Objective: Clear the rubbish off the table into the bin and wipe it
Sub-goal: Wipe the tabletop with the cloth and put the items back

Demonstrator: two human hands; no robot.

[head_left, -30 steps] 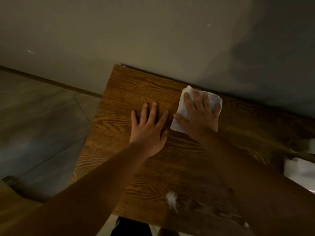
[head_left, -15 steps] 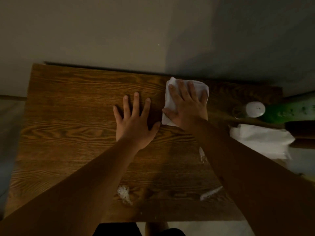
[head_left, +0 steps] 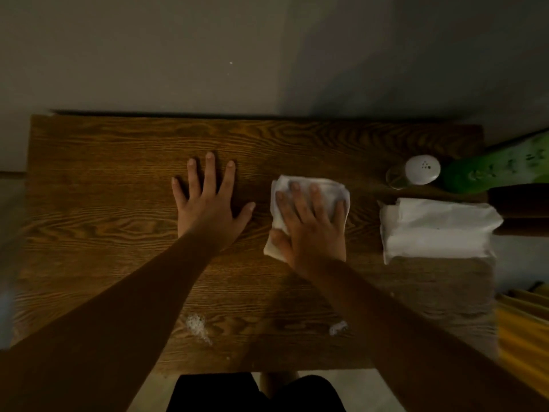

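Near edge, my side of the grip: two pale foamy smears, left smear and right smear, lie on the table toward me from the wiping hand; both unwiped, I judge.
Grip: right hand flat, fingers spread, pressing down on the folded white cloth; a press rather than a pinch.
Cloth axis: long side runs away from me; far edge and left edge show past the fingers.
Other hand: left hand splayed flat on bare wood, left of the cloth and apart from it, holding nothing.
Key relation: right smear lies toward me from the cloth, under the right forearm's line; left smear toward me and leftward. Right hand is nearer the right smear, I judge.
Right of grip: white tissue stack, near the cloth, not touching.
Beyond that: shaker, green object.
Obstruction: none between cloth and smears; the stack limits rightward sweeps.
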